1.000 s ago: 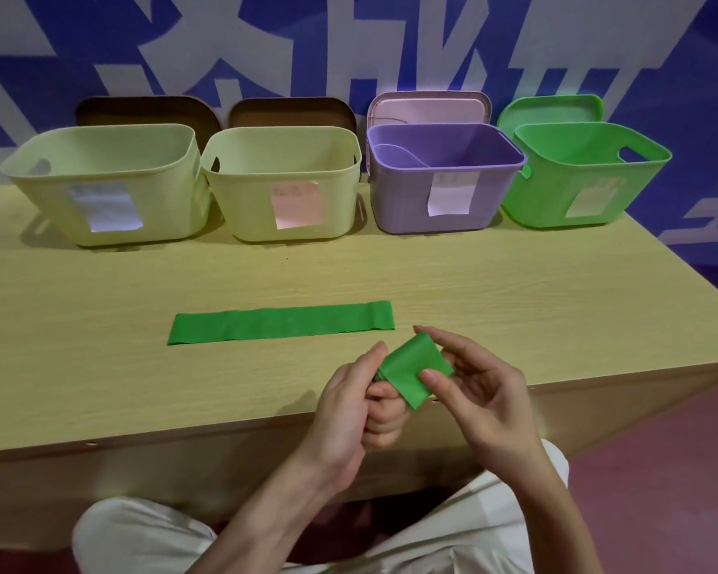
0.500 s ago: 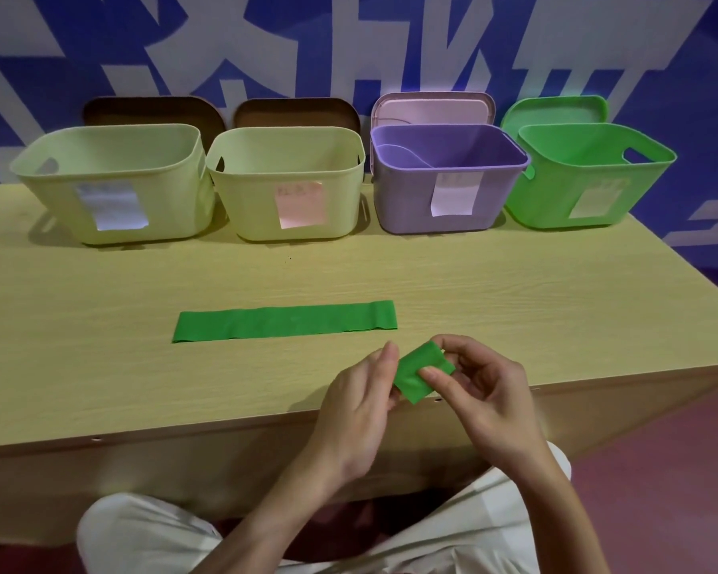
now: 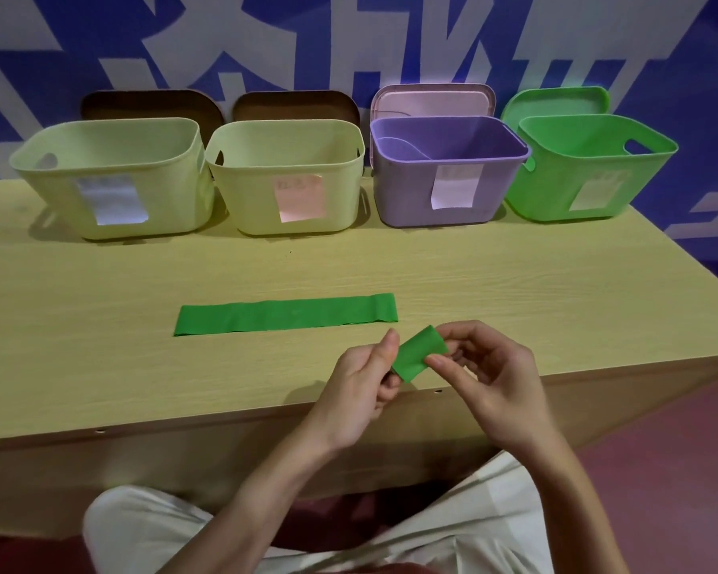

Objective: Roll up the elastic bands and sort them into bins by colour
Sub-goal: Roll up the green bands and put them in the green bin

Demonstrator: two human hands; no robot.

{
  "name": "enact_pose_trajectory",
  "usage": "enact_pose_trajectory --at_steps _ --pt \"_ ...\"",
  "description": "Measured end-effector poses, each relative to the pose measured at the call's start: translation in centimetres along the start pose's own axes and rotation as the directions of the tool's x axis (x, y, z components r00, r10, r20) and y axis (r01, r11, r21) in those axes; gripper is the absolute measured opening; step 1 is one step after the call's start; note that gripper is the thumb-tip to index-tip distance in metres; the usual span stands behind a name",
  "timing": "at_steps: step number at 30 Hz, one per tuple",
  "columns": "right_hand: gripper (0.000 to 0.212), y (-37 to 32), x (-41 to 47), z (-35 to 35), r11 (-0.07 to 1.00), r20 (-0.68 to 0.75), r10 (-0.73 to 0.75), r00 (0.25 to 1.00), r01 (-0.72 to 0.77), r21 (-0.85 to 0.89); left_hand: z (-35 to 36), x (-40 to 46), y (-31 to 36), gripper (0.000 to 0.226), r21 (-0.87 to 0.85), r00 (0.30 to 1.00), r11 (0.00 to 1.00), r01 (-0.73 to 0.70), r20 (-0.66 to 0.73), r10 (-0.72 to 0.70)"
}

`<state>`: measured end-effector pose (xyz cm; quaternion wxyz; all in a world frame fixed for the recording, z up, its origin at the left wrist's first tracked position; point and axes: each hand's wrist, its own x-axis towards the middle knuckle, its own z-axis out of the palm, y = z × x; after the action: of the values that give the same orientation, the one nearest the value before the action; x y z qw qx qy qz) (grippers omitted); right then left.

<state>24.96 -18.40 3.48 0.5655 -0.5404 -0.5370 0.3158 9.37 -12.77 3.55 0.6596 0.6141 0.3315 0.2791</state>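
Just in front of the flat band (image 3: 286, 314), over the near edge of the table (image 3: 100, 366), I hold the rolled band (image 3: 417, 353) between both hands. My left hand (image 3: 359, 391) pinches its lower left end, thumb on top and curled fingers beneath; my right hand (image 3: 488, 377) pinches its right side, thumb on the near face and fingertips behind. Neither hand is spread.

Compared with a second ago, the roll is narrower and more tightly wound: the loose square flap that stood above my fingers has been turned in, and the bundle now shows as a short, slanted cylinder. My hands have stayed at much the same spot beside the flat band, which has not moved and lies stretched out lengthwise.

I judge the rolling of this band to be nearly or wholly finished, so the next step would be to carry it to the green bin (image 3: 589, 171), well beyond the flat band and to its right, at the right end of the row. Also beyond the flat band stand the purple bin (image 3: 444, 192) and two pale yellow bins (image 3: 113, 180) (image 3: 287, 180), each with a paper label; a lid leans behind each one. The roll may spring open if my pinch loosens in transit. The flat band remains to be rolled.
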Motion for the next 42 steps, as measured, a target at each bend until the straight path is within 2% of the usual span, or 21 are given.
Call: enact_pose_trajectory --at_steps 2,6,8,10,13,17,21,25,30,34,38,42 --pt "0.023 0.2 0.3 -0.4 0.998 0.027 -0.001 1.000 0.003 -0.056 -0.5 0.1 0.3 0.042 0.070 0.998 0.998 -0.007 0.069 0.002" --pt "0.038 0.3 1.1 -1.7 0.977 0.120 -0.026 0.992 0.050 -0.207 -1.5 0.8 0.9 0.046 0.335 0.994 0.941 -0.049 0.110 0.012" --pt "0.041 0.2 1.7 -2.3 0.928 0.219 -0.083 0.972 0.155 -0.338 -1.6 1.0 1.4 0.047 0.395 0.990 0.917 -0.044 0.142 -0.014" --pt "0.031 0.0 2.3 -2.6 0.873 0.309 -0.143 0.940 0.267 -0.409 -1.8 1.5 1.7 0.048 0.413 0.986 0.910 -0.025 0.163 -0.047" --pt "0.020 -0.2 2.9 -2.8 0.839 0.359 -0.181 0.916 0.334 -0.431 -2.2 2.2 2.0 0.048 0.319 0.979 0.947 0.037 0.179 -0.099" --pt "0.018 -0.1 3.1 -3.0 0.862 0.340 -0.213 0.916 0.340 -0.375 -2.9 2.7 1.6 0.059 0.136 0.961 0.974 0.180 0.186 -0.204" --pt "0.018 0.3 3.3 -2.7 0.885 0.348 -0.212 0.913 0.330 -0.327 -3.7 3.3 1.5 0.041 -0.135 0.910 0.935 0.328 0.312 -0.274" --pt "0.019 0.9 3.6 -2.4 0.898 0.363 -0.203 0.909 0.321 -0.302 -4.3 3.9 1.8 0.033 -0.214 0.870 0.885 0.413 0.379 -0.315" --pt "0.023 2.1 4.9 -2.1 0.899 0.380 -0.180 0.907 0.309 -0.310 -5.2 5.6 1.7 0.039 -0.108 0.875 0.893 0.437 0.282 -0.394" --pt "0.025 3.1 6.7 -1.9 0.915 0.402 -0.147 0.904 0.279 -0.293 -5.8 7.3 1.7 0.031 -0.044 0.866 0.882 0.469 0.220 -0.449" --pt "0.034 4.3 9.5 -1.9 0.928 0.356 -0.106 0.929 0.220 -0.299 -6.2 9.4 1.7 0.017 -0.122 0.922 0.915 0.384 0.006 -0.386" --pt "0.048 6.5 13.2 -1.8 0.934 0.249 -0.047 0.967 0.131 -0.333 -6.8 12.2 2.1 0.014 -0.150 0.929 0.935 0.321 -0.144 -0.342"
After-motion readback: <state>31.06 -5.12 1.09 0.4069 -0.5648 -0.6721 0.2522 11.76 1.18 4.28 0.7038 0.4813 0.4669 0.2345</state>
